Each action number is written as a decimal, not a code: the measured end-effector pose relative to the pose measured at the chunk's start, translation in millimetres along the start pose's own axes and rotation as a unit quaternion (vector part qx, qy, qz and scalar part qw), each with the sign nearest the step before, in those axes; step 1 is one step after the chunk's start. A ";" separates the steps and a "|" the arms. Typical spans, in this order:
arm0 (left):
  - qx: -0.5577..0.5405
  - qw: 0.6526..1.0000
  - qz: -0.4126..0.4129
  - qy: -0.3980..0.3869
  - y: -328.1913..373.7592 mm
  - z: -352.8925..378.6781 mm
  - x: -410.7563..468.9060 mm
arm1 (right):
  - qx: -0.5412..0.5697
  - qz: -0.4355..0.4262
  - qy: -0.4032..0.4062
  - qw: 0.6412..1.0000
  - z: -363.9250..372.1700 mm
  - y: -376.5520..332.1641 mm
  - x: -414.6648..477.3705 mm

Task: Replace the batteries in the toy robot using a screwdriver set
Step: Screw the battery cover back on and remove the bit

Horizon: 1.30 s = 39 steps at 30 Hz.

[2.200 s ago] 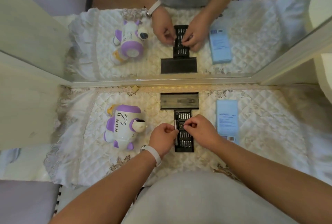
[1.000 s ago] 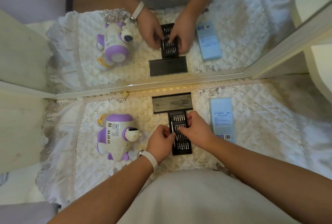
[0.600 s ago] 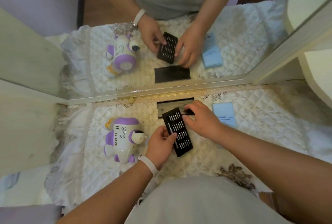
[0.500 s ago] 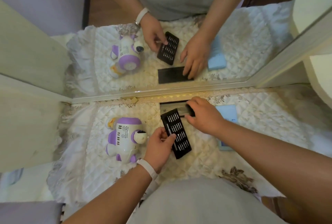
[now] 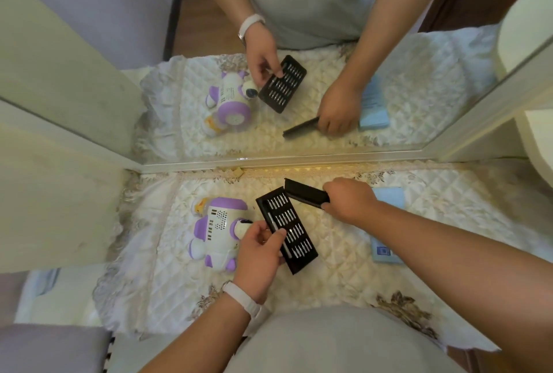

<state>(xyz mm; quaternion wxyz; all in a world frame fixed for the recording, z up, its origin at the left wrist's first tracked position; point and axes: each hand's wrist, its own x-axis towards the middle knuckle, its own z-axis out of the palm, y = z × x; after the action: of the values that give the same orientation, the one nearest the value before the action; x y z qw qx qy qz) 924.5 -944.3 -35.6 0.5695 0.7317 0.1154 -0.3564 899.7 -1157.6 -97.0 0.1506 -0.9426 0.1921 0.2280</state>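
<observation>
A white and purple toy robot (image 5: 217, 229) lies on the quilted cloth at the left. Just right of it, my left hand (image 5: 260, 253) holds the near left edge of a black tray of screwdriver bits (image 5: 291, 229), which lies at a slant. A slim metal screwdriver handle (image 5: 276, 230) lies along the tray's left side under my thumb. My right hand (image 5: 348, 200) grips the black sleeve case (image 5: 305, 193) of the set and holds it tilted just above the cloth, beside the tray's far end.
A light blue box (image 5: 389, 199) lies on the quilted table cover (image 5: 344, 277) to the right, partly under my right forearm. A mirror (image 5: 299, 73) stands along the back edge and repeats the scene. A pale cabinet side (image 5: 54, 208) closes the left.
The bit tray has been turned to a slant under my left hand. My right hand left the tray, reached back to the black sleeve case and lifted it off the cloth.
</observation>
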 end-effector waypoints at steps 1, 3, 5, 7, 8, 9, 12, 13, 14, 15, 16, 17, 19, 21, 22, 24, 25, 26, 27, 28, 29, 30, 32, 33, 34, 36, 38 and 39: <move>-0.003 1.000 0.006 -0.001 2.9 0.6 -2.3 | 0.011 0.002 -0.007 1.000 0.1 0.1 -4.9; -0.015 1.000 0.019 -0.009 8.4 0.5 -7.7 | 0.092 0.001 -0.022 0.995 1.9 0.6 -16.3; -0.025 0.999 0.034 -0.013 14.9 -0.8 -13.4 | 0.211 0.014 -0.027 0.977 1.8 -1.2 -31.1; -0.033 0.998 0.049 -0.009 21.9 -3.4 -19.1 | 0.317 0.042 -0.013 0.947 -0.5 -4.6 -49.1; -0.041 0.998 0.056 -0.006 25.7 -5.2 -21.7 | 0.380 0.055 -0.009 0.923 -3.0 -7.4 -58.4; -0.049 0.997 0.063 -0.003 29.9 -7.1 -24.2 | 0.460 0.063 -0.011 0.886 -7.2 -11.0 -68.8; -0.068 0.994 0.082 0.004 42.1 -15.1 -32.1 | 0.707 0.041 -0.051 0.704 -22.3 -24.3 -100.6; -0.073 0.993 0.091 0.004 46.9 -18.5 -34.8 | 0.758 0.026 -0.064 0.649 -26.8 -28.2 -108.9; -0.078 0.992 0.101 0.003 52.0 -22.2 -38.2 | 0.800 0.014 -0.076 0.596 -30.6 -32.8 -116.4; -0.083 0.990 0.113 0.002 57.1 -26.4 -41.5 | 0.834 0.005 -0.086 0.545 -34.7 -37.6 -123.1; -0.090 0.988 0.127 0.001 62.8 -31.0 -45.2 | 0.859 0.003 -0.095 0.502 -37.8 -42.3 -127.2; -0.097 0.985 0.142 -0.002 69.1 -35.7 -48.9 | 0.875 0.005 -0.103 0.472 -42.1 -48.1 -130.4; -0.110 0.979 0.170 -0.010 83.5 -44.9 -56.1 | 0.883 0.003 -0.105 0.458 -53.5 -60.6 -137.4; -0.122 0.973 0.194 -0.017 99.0 -54.4 -61.3 | 0.880 -0.013 -0.091 0.467 -68.7 -74.7 -143.2; -0.126 0.970 0.206 -0.021 106.6 -59.1 -63.5 | 0.878 -0.019 -0.078 0.471 -75.7 -81.6 -145.6; -0.131 0.964 0.228 -0.026 120.4 -67.9 -67.6 | 0.872 -0.028 -0.053 0.485 -89.1 -95.7 -152.0; -0.133 0.962 0.238 -0.027 126.3 -72.5 -69.6 | 0.867 -0.032 -0.042 0.495 -95.1 -101.9 -154.9; -0.135 0.959 0.247 -0.027 131.6 -76.7 -71.7 | 0.858 -0.041 -0.026 0.511 -100.3 -107.8 -157.7; -0.138 0.956 0.256 -0.028 136.3 -81.0 -74.1 | 0.839 -0.056 -0.004 0.542 -106.3 -114.7 -161.9; -0.141 0.953 0.265 -0.030 141.0 -85.5 -76.7 | 0.801 -0.072 0.029 0.593 -111.0 -122.0 -166.3; -0.146 0.950 0.275 -0.032 145.6 -90.1 -79.6 | 0.742 -0.088 0.073 0.661 -116.2 -129.5 -171.6; -0.155 0.946 0.284 -0.031 149.9 -94.8 -82.1 | 0.671 -0.100 0.127 0.724 -120.7 -136.6 -176.9; -0.178 0.937 0.299 -0.024 158.6 -104.1 -88.1 | 0.538 -0.119 0.224 0.804 -127.9 -149.3 -187.0; -0.190 0.933 0.304 -0.020 162.7 -108.7 -91.7 | 0.480 -0.127 0.257 0.829 -129.8 -154.8 -191.3; -0.203 0.929 0.309 -0.019 166.4 -113.5 -94.8 | 0.422 -0.141 0.285 0.849 -130.5 -160.3 -194.0; -0.219 0.922 0.319 -0.017 173.1 -124.3 -100.6 | 0.314 -0.167 0.324 0.877 -129.4 -169.1 -196.7; -0.228 0.918 0.324 -0.013 177.1 -136.1 -105.1 | 0.248 -0.171 0.345 0.889 -126.4 -177.2 -195.8; -0.234 0.916 0.325 -0.011 178.3 -142.1 -106.9 | 0.227 -0.169 0.356 0.891 -124.9 -181.0 -195.0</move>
<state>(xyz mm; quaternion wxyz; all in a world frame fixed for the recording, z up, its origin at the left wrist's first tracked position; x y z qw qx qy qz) 1005.6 -846.8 182.0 0.8102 0.5705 -0.0546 -0.1229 863.8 -987.4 139.9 0.3179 -0.9189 0.1174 -0.2019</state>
